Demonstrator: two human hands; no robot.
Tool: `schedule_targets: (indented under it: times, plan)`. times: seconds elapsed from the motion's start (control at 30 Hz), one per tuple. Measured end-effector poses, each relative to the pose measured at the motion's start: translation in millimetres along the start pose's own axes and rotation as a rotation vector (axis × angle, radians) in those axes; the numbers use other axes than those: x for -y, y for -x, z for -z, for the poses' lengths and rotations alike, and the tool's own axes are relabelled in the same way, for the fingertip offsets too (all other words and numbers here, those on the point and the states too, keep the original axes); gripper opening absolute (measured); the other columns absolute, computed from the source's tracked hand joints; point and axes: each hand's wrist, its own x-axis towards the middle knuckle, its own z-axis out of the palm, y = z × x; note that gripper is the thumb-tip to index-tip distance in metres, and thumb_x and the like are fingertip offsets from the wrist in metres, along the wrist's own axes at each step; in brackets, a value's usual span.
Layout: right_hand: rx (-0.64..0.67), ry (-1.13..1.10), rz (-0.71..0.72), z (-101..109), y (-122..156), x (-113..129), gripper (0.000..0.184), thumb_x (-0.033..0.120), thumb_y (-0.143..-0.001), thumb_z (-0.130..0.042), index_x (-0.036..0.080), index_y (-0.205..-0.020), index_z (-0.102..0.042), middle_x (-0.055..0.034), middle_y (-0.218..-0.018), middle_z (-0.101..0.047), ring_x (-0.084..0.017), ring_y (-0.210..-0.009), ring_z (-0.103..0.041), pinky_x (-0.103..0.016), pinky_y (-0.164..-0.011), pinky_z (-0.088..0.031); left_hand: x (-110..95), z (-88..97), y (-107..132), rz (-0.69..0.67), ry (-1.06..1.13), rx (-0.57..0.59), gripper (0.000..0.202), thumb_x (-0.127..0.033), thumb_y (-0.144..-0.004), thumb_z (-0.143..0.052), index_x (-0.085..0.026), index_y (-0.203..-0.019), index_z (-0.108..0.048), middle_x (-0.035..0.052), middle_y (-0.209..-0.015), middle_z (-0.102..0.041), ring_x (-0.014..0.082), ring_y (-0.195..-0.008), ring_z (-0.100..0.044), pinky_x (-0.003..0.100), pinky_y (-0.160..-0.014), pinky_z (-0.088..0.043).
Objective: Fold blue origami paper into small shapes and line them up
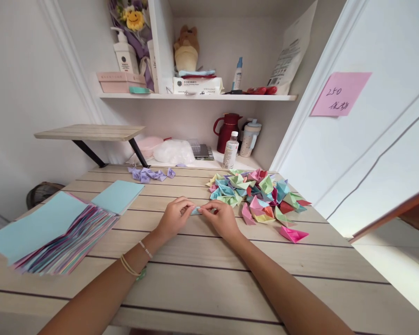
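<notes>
Between my two hands is a small piece of folded light blue paper (195, 211), mostly covered by the fingers. My left hand (175, 215) pinches its left end between thumb and fingers. At the other end, my right hand (220, 217) grips it the same way. To the right lies a heap of folded paper boats (244, 188) in many colours, with a bright pink boat (293, 234) at its near edge. Several small purple folded papers (150, 175) sit toward the back left.
A thick stack of coloured paper (66, 237) lies fanned at left, beside light blue sheets (118, 196). A small raised wooden shelf (91, 132) stands behind. At the back are a plastic bottle (231, 151), a red jug (227, 132) and a lidded cup (250, 138).
</notes>
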Motion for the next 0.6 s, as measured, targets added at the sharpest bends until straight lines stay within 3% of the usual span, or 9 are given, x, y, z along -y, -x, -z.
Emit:
schedule_targets:
  times: [0.33,0.5,0.6]
  plan:
    - [0.041,-0.027,-0.003,3.7,-1.4,4.6,0.012,0.027,-0.073,-0.057,0.02,-0.069,-0.066,-0.003,-0.066,-0.063,-0.016,-0.063,-0.056,-0.025,-0.058,-0.043,0.7,-3.2,1.0,0.117,0.145,-0.03,0.016,-0.033,-0.072,-0.057,-0.019,-0.071,-0.066,0.0043,-0.074,-0.058,0.0143,-0.061,-0.051,0.023,-0.051,-0.041]
    - [0.007,0.049,0.056,1.0,1.0,2.8,0.01,0.023,-0.073,-0.056,0.021,-0.073,-0.066,-0.0027,-0.068,-0.063,-0.015,-0.064,-0.056,-0.026,-0.059,-0.044,-2.3,-1.6,0.6,0.09,0.133,-0.031,0.013,-0.031,-0.071,-0.059,-0.02,-0.072,-0.067,0.0057,-0.077,-0.061,0.0176,-0.074,-0.055,0.024,-0.058,-0.044]
    - [-0.013,0.147,0.14,0.1,2.3,0.0,0.012,0.02,-0.074,-0.055,0.022,-0.078,-0.066,-0.0035,-0.074,-0.064,-0.016,-0.07,-0.057,-0.027,-0.064,-0.045,-0.5,-4.1,2.1,0.146,0.191,-0.041,0.016,-0.031,-0.067,-0.064,-0.02,-0.079,-0.067,0.0065,-0.084,-0.064,0.0187,-0.076,-0.058,0.026,-0.063,-0.047]
